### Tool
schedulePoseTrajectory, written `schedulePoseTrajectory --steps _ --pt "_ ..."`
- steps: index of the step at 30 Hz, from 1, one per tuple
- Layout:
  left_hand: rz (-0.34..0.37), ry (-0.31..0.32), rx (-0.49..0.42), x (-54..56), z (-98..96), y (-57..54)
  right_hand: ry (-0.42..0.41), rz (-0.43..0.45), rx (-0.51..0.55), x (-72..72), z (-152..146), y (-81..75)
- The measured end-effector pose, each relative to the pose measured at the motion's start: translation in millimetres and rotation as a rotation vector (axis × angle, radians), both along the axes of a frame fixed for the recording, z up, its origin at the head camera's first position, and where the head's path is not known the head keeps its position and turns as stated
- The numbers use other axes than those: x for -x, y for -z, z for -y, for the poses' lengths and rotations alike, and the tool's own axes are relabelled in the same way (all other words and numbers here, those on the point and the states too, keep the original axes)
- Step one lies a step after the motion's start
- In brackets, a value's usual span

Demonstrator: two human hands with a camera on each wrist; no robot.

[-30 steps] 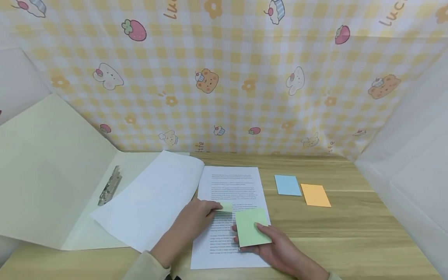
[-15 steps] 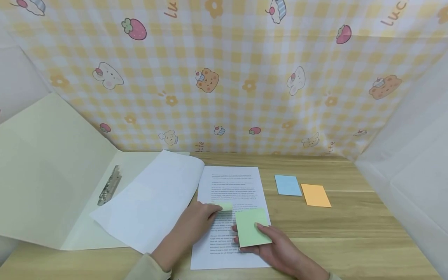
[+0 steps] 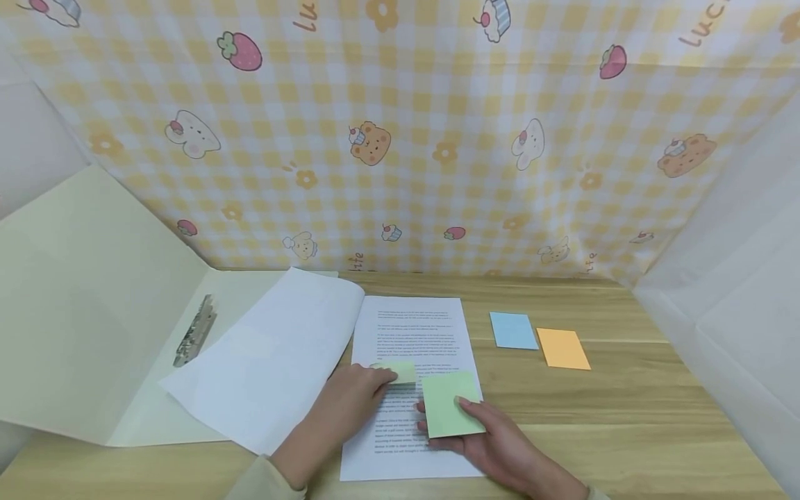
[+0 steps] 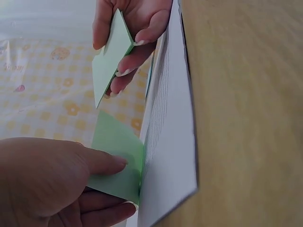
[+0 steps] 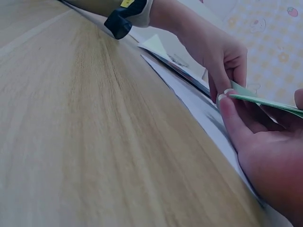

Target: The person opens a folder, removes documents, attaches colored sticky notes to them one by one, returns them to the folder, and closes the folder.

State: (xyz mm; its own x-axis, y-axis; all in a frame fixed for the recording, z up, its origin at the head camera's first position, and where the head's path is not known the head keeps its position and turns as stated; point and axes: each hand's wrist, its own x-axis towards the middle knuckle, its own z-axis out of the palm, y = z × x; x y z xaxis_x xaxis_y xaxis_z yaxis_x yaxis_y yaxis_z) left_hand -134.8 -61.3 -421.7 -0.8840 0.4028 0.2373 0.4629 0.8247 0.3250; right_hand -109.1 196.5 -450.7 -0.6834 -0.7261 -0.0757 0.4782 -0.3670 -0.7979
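Observation:
My left hand [image 3: 353, 403] pinches a single green sticky note [image 3: 400, 373] over the middle of a printed sheet [image 3: 406, 326]. In the left wrist view the thumb lies on the face of that note [image 4: 118, 142], with fingers behind it, and its lower edge is right at the page. My right hand [image 3: 503, 444] grips a pad of green sticky notes [image 3: 451, 406] just to the right, thumb on top and fingers underneath. The pad appears edge-on in the right wrist view, close above the paper.
A turned-back white page [image 3: 269, 361] lies to the left, over an open folder [image 3: 94, 298] with a metal clip [image 3: 195, 332]. Blue sticky notes [image 3: 514, 330] and orange sticky notes [image 3: 564, 348] lie on the wooden table [image 3: 594, 430] at right. A checked cloth [image 3: 412, 194] hangs behind.
The note in my left hand has tipped so more of its face shows, and the left fingers have dropped slightly toward the page. My right hand and the pad stay nearly still.

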Motion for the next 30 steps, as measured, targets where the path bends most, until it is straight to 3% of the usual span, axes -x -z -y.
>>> schedulePoseTrajectory --steps 3,8,15,22,30 --pt "-0.026 0.009 0.013 0.8 -0.3 1.8 0.052 -0.018 -0.114 -1.5 -1 -5.6" --pt "-0.040 0.002 0.019 -0.2 -1.0 4.6 0.187 -0.081 -0.428 -3.4 -9 -18.4" --pt "-0.066 0.006 0.040 -1.9 -3.1 3.4 0.363 -0.187 -0.742 13.6 -37 -29.3" --pt "-0.078 0.013 0.069 -2.9 -3.3 1.3 0.658 -0.305 -1.031 36.8 -95 -34.4" --pt "-0.073 0.021 0.072 -3.2 -1.4 0.9 0.743 -0.346 -1.244 58.5 -180 -35.3"
